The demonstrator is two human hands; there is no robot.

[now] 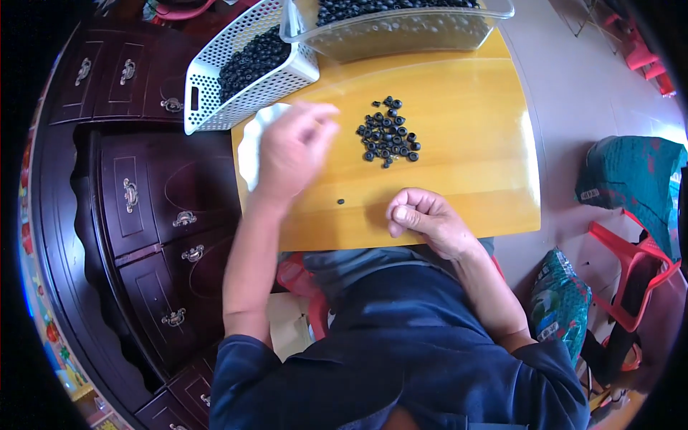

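Dark blue shirt fills the bottom of the view, both forearms coming up from it to a yellow wooden table. Right hand rests near the table's front edge, curled into a loose fist; whether it holds anything, cannot tell. Left hand is raised over the table's left side, blurred, fingers bunched together; contents not visible. Under it, a white scalloped dish sits at the left table edge. Pile of small black rings lies mid-table, between and beyond the hands, touching neither. One stray black ring sits alone closer to the front edge. White perforated basket with more black rings stands far left; clear plastic bin, also full, just beside it. Dark wooden cabinet on the left.
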